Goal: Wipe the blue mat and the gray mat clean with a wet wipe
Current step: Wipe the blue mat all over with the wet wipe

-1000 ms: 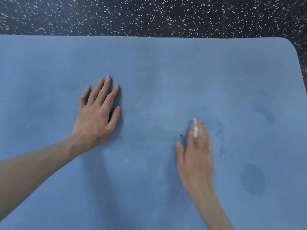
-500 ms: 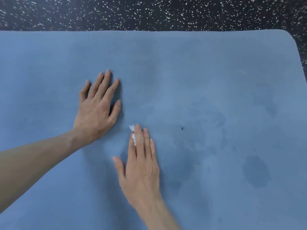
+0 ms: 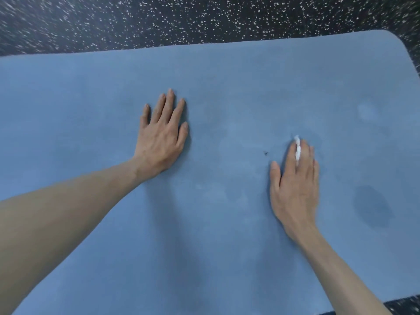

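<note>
The blue mat (image 3: 227, 87) fills most of the view and lies flat on the floor. My left hand (image 3: 162, 135) rests flat on it left of centre, fingers straight and spread. My right hand (image 3: 295, 185) lies palm down on the mat at the right, fingers straight, pressing a white wet wipe (image 3: 297, 147). Only a thin strip of the wipe shows between the fingers; the rest is hidden under the hand. A small dark speck (image 3: 265, 153) sits on the mat just left of my right fingers. No gray mat is in view.
Black speckled floor (image 3: 204, 19) runs beyond the mat's far edge and shows at the bottom right corner (image 3: 404, 303). A dark damp patch (image 3: 372, 205) lies right of my right hand, with fainter damp marks around the mat's middle.
My right hand swept the wipe left, close to my left hand, and is now back at the right past the dark speck. My left hand stayed pressed in place.
</note>
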